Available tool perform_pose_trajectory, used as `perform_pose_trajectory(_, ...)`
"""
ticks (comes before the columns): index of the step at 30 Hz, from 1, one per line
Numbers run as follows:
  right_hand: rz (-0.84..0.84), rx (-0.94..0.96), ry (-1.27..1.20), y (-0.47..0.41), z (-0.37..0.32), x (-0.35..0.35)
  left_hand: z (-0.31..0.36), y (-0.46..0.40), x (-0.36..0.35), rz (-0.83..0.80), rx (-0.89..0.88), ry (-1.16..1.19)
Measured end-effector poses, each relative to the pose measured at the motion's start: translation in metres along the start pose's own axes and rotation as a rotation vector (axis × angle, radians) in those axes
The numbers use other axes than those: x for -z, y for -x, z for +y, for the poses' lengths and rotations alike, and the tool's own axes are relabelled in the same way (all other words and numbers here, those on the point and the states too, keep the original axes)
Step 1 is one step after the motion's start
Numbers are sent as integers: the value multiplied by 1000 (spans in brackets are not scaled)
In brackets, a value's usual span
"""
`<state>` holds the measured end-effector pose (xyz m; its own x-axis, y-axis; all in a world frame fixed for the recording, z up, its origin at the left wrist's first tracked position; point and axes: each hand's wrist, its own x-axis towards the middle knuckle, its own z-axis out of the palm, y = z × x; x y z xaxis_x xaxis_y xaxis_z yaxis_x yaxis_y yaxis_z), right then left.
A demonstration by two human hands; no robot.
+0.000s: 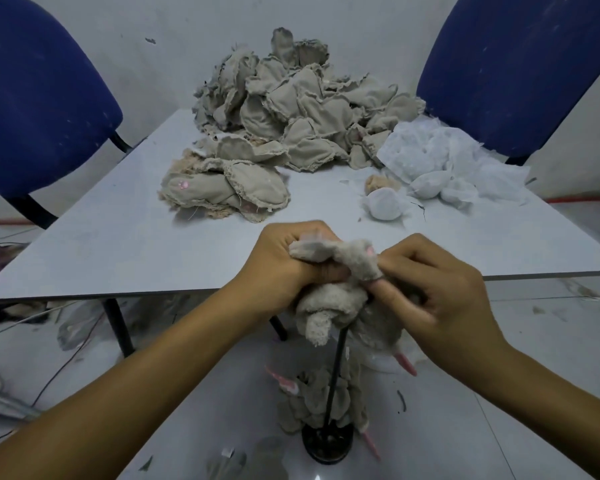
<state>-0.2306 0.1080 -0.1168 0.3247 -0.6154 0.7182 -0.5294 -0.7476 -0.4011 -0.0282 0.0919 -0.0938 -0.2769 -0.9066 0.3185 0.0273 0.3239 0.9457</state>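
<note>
Both of my hands hold a beige fuzzy plush toy skin [329, 299] just below the near edge of the table [118, 244]. My left hand [284, 268] grips its upper part in a fist. My right hand [437, 292] pinches the fuzzy tip beside it; a pink mark shows there. The skin sits over the top of a thin black rod [335, 375] rising from a round black base [328, 443] on the floor. A limb of the skin hangs down by the rod.
A heap of inside-out beige fabric skins [291, 109] covers the table's far middle, with two larger ones [222, 192] nearer. White stuffing bundles [440, 164] lie at right. Finished fuzzy pieces [316, 400] lie around the base. Blue chairs [39, 98] flank the table.
</note>
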Motion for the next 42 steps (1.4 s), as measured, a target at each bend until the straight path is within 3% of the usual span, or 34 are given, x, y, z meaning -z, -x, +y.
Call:
perform_pose_trajectory(4, -187, -17, 12, 10, 1, -6, -10, 5, 4, -114, 79, -308)
perform_pose_trajectory(8, -216, -17, 26, 11, 0, -7, -6, 4, 8, -177, 84, -465)
perform_pose_trajectory(11, -221, 24, 27, 8, 1, -3, 4, 4, 6, -222, 61, -310)
perform_pose_trajectory(16, -244, 39, 72, 9, 0, -5, 8, 5, 2, -90, -15, -158)
perform_pose_trajectory(20, -194, 47, 44, 9, 2, -6, 7, 5, 5, -127, -13, -296)
perform_pose_trajectory(25, -13, 79, 57, 5, -1, -4, 6, 3, 2, -66, -70, -220)
perform_pose_trajectory(29, -182, 51, 63, 8, 2, -10, -3, 3, 8, -196, 36, -429)
perform_pose_trajectory(31, -224, 27, 20, 8, 4, -9, -7, 5, 11, -269, 114, -475)
perform_pose_trajectory(33, -231, -3, -46, 2, 5, -2, -4, 6, 14, -288, 80, -436)
perform_pose_trajectory(39, 23, -133, -324, -64, 0, 26, 35, -25, 29, 133, -197, -265)
perform_pose_trajectory(42, 13, -246, -261, -92, 19, 13, 27, -44, 41, 287, 3, -435)
